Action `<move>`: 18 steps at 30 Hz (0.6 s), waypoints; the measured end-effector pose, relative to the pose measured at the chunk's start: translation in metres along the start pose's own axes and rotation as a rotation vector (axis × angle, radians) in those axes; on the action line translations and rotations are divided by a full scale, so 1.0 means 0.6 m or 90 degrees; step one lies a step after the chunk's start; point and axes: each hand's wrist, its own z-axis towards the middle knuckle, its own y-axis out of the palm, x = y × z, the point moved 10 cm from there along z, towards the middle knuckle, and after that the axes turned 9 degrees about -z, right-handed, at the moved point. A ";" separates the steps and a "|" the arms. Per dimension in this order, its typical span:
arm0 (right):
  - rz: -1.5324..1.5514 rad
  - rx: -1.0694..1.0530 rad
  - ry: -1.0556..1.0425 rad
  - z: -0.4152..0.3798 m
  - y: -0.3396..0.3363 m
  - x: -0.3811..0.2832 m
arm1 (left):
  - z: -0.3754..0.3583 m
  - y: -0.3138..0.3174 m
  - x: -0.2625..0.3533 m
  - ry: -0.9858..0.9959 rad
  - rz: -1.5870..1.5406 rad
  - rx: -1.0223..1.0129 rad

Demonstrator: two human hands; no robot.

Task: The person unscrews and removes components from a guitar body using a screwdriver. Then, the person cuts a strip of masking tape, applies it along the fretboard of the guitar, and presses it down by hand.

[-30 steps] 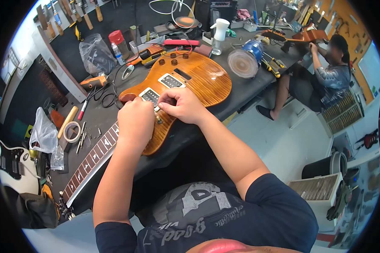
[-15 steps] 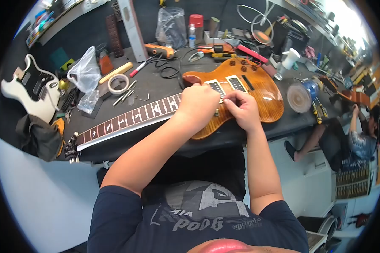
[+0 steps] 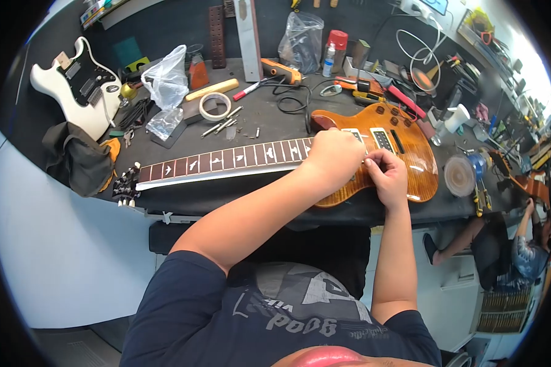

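Note:
An amber-brown electric guitar (image 3: 419, 168) lies on the dark workbench, its inlaid neck stretching left to a headstock with black tuners. My left hand (image 3: 338, 156) rests in a closed shape over the body near the end of the neck, beside the pickups; what its fingers hold, if anything, is hidden. Just right of it, my right hand (image 3: 388, 175) is pinched at thumb and forefinger by the lower pickup (image 3: 381, 139). Something tiny shows at the fingertips, too small to name. The two hands almost touch.
A white guitar body (image 3: 82, 113) lies at the far left, near a dark cloth (image 3: 73, 159). Behind the neck are a tape roll (image 3: 215, 106), metal bits and a plastic bag (image 3: 167, 79). A wire spool (image 3: 462, 175) sits right. Another person (image 3: 526, 251) is at the far right.
The view has shifted, so the bench and guitar appear further right. Both hands stay close together over the guitar body, with nearly the same finger shapes.

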 end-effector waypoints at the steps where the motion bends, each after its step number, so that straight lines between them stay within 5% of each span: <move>1: 0.000 0.002 -0.007 0.001 0.001 0.000 | 0.001 0.000 -0.001 -0.004 -0.003 0.003; 18: 0.013 -0.014 -0.020 0.004 0.004 0.002 | -0.011 -0.003 0.002 0.003 0.013 0.086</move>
